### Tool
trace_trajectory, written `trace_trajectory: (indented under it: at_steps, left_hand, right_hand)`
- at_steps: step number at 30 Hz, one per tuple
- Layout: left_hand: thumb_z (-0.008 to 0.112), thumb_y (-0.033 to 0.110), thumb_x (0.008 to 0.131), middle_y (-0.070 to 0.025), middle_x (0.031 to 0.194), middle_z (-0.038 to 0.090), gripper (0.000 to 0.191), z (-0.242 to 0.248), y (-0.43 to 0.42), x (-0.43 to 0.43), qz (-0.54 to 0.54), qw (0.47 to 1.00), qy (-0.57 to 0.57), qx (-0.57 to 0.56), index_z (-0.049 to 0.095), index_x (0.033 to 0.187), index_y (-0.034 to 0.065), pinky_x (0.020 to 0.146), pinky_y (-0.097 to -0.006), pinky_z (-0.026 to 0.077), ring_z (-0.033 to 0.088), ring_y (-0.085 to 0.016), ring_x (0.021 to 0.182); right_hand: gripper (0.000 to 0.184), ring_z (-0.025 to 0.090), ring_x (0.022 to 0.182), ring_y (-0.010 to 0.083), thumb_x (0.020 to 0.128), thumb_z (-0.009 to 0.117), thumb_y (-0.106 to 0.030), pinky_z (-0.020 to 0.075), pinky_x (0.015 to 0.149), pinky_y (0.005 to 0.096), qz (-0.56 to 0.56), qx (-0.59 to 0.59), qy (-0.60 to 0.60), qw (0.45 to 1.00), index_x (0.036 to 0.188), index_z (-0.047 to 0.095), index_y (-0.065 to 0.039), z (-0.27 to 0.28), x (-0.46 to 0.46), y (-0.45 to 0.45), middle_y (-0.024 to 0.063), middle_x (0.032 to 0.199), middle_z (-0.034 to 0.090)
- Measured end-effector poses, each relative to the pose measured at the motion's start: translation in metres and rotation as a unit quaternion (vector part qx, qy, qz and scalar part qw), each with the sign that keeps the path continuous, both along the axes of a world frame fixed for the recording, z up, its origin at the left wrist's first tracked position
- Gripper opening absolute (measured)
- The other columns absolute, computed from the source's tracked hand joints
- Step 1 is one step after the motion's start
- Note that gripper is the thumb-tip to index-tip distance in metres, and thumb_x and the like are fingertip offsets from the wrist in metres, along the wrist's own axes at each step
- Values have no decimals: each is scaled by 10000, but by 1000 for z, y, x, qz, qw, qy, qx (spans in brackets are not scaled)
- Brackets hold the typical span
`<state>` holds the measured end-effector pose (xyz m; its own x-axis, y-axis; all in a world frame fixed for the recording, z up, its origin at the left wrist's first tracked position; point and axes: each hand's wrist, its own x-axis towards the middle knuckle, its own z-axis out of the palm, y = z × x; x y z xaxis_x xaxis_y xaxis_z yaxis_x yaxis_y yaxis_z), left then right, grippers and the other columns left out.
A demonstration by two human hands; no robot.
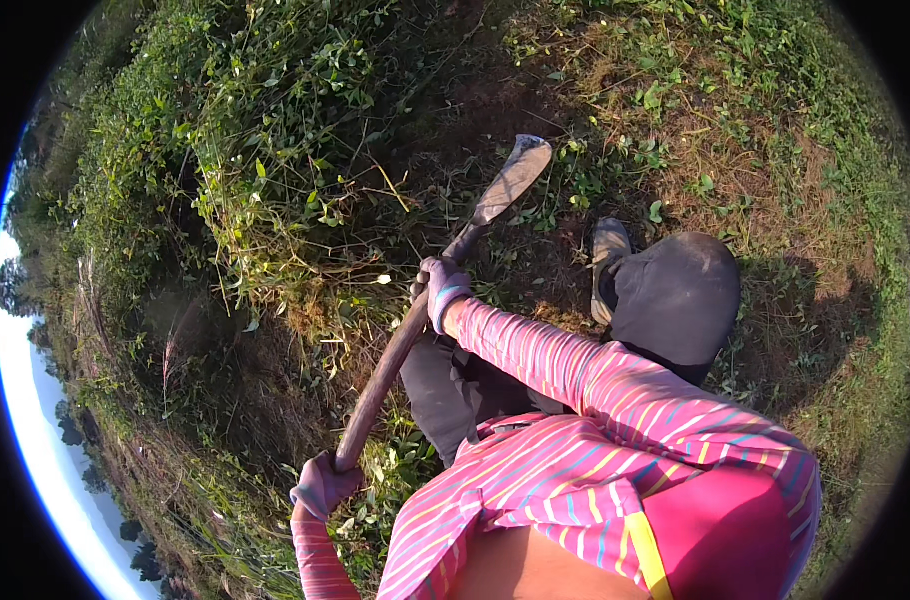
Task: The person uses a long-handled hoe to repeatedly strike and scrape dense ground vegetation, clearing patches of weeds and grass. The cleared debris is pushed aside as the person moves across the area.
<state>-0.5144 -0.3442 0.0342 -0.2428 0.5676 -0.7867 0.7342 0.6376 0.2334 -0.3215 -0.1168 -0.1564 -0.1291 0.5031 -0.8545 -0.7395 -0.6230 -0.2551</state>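
I hold a long-handled bladed tool (384, 371) slantwise across my front. Its handle is a thick, rounded wooden shaft. Around the shaft's near end closes my left hand (326, 484), in a light purple glove. Farther up, close to the blade, my gloved right hand (443, 289) grips the same shaft. The flat, brownish metal blade (513, 178) widens outward and has a brighter, bluish tip. It appears just above ground strewn with leaves and stems; whether it touches them I cannot tell.
Dense leafy weeds (275, 142) rise to the left of the blade. Cut or dry plant matter (312, 300) lies near my right hand. My bent knee (680, 292) and shoe (609, 259) are right of the tool. Low grass (822, 172) covers the right side.
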Motion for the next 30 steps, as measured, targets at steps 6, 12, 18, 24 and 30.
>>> trace_trajectory:
  at_steps: [6,12,18,24,30]
  left_hand:
    - [618,382,741,-128,791,665,316,-41,147,55,-288,940,118,143,633,930,129,671,-421,509,641,-332,750]
    - [646,349,703,-135,691,645,268,30,23,57,-141,966,213,48,617,855,130,633,-432,510,640,-333,667]
    - [721,395,615,-171,741,652,412,92,-81,74,117,954,270,-51,637,846,64,671,-413,499,638,-356,736]
    - [705,389,597,-147,726,655,410,93,-61,48,74,969,234,11,648,862,81,659,-410,505,640,-339,712]
    - [662,379,689,-140,662,637,328,35,48,26,-114,967,108,201,636,833,85,595,-424,501,632,-337,638]
  right_hand:
    - [142,464,466,192,808,533,-198,405,479,379,-156,-5,-134,979,711,441,-151,-2,145,85,1,578,458]
    - [103,480,444,220,843,485,-205,432,431,361,91,-71,-190,975,840,453,-107,-53,23,19,54,597,481]
    - [103,518,439,226,795,566,-110,465,425,358,286,-9,-22,958,763,494,-43,8,-109,-52,86,590,529]
    - [116,523,478,218,797,601,-146,478,451,347,152,36,9,988,756,530,-63,24,-79,-52,69,611,532]
    - [174,473,467,162,825,576,-209,425,468,294,-24,66,-81,994,728,461,-123,21,16,53,-3,574,473]
